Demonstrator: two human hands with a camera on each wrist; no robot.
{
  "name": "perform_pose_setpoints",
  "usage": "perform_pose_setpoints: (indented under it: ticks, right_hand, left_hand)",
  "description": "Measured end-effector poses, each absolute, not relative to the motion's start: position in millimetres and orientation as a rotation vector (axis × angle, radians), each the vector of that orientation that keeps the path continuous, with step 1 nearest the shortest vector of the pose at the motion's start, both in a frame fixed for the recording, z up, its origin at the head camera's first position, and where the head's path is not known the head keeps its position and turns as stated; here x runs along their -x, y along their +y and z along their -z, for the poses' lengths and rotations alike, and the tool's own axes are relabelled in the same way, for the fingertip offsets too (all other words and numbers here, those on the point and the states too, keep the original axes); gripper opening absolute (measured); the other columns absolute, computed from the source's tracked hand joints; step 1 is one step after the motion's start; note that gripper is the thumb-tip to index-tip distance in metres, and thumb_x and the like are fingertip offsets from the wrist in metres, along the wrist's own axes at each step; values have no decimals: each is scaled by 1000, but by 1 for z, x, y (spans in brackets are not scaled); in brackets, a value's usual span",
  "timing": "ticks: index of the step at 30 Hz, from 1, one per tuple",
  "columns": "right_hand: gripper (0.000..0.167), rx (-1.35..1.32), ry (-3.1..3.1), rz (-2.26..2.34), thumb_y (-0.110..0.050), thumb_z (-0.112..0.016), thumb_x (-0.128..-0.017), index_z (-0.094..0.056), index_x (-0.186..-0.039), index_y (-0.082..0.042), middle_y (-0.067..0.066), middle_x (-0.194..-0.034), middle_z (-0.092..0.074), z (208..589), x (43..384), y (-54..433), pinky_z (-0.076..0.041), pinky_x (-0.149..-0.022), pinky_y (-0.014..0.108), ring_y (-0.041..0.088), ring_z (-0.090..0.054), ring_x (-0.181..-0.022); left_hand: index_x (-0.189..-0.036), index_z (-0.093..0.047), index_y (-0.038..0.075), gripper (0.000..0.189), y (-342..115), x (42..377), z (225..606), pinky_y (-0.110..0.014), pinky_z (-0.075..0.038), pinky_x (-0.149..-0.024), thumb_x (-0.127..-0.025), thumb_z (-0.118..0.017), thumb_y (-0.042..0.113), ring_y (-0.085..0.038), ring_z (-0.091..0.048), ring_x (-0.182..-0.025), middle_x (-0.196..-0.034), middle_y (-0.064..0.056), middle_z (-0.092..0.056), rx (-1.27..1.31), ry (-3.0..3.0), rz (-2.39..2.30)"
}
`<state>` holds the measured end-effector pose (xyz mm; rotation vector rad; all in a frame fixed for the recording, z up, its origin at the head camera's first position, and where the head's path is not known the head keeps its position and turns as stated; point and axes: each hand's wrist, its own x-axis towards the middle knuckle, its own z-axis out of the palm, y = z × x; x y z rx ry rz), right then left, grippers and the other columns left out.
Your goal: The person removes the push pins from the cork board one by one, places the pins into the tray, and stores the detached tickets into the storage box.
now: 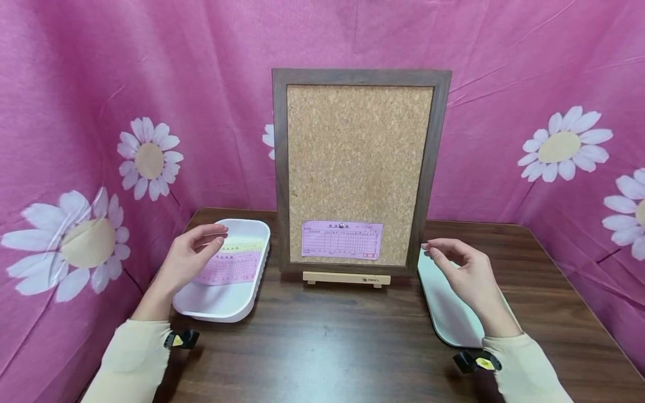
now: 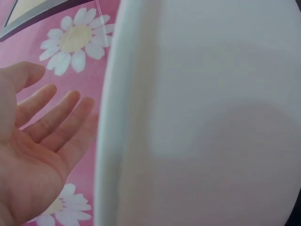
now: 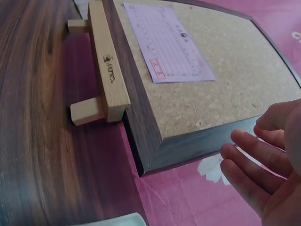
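Note:
A framed cork board (image 1: 358, 157) stands on a small wooden easel (image 1: 347, 278). Near its bottom edge hangs a pink printed slip (image 1: 341, 240), with a pushpin (image 1: 341, 225) at the top middle. Over the white tray (image 1: 216, 309) at the left hovers my left hand (image 1: 187, 254), fingers loosely bent and holding nothing. In that tray lie a pink slip (image 1: 235, 270) and a yellow slip (image 1: 248, 246), partly covered by the hand. My right hand (image 1: 468, 274) is raised above a shallow pale tray (image 1: 448, 316), beside the board's lower right corner. Its relaxed fingers hold nothing visible.
All of this stands on a dark wooden table (image 1: 322, 347). Behind and at both sides hangs a pink curtain (image 1: 211, 112) printed with white daisies. The right hand and forearm hide part of the pale tray.

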<state>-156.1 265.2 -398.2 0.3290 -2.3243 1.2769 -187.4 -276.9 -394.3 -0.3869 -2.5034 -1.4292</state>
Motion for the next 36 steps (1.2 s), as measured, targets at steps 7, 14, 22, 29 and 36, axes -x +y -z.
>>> perform_pose_setpoints:
  ticks: [7, 14, 22, 29, 36]
  right_hand:
    - [19, -357, -2327, -1263, 3, -75, -98, -81, -114, -5, -23, -103, -78, 393, 157, 258, -50, -85, 5, -13, -70, -92]
    - [18, -368, -2326, -1266, 1, -75, -98, -81, -113, -6, -21, -102, -78, 389, 161, 249, -51, -83, 5, -13, -70, -90]
    - [15, -380, -2300, -1331, 2, -73, -99, -80, -113, -1, -19, -102, -79, 387, 165, 238, -54, -81, 7, -11, -71, -89]
    - [14, -391, -2290, -1353, 2, -72, -99, -79, -112, 0, -25, -101, -76, 387, 169, 231, -54, -80, 8, -10, -71, -89]
    - [13, -409, -2299, -1350, 0, -72, -100, -80, -111, -2, -12, -101, -80, 386, 172, 220, -54, -79, 9, -10, -70, -87]
  left_hand:
    - [-135, -68, -6, 32, -269, 188, 391, -5, -51, -93, -105, -67, 4, 17, -64, -108, -131, -31, -72, 420, -2470, 1477]
    - [-135, -68, -7, 32, -264, 188, 389, -6, -52, -94, -104, -66, 1, 11, -67, -111, -130, -35, -70, 452, -2435, 1495]
    - [-134, -67, -8, 32, -254, 184, 385, -9, -55, -93, -103, -66, 0, 9, -68, -113, -132, -36, -69, 449, -2418, 1554]
    - [-134, -68, -8, 32, -248, 184, 385, -9, -55, -92, -102, -68, -1, 7, -69, -113, -131, -33, -71, 470, -2399, 1576]
    - [-134, -68, -7, 32, -240, 186, 386, -9, -55, -94, -102, -68, -2, 3, -70, -116, -131, -31, -71, 515, -2392, 1580]
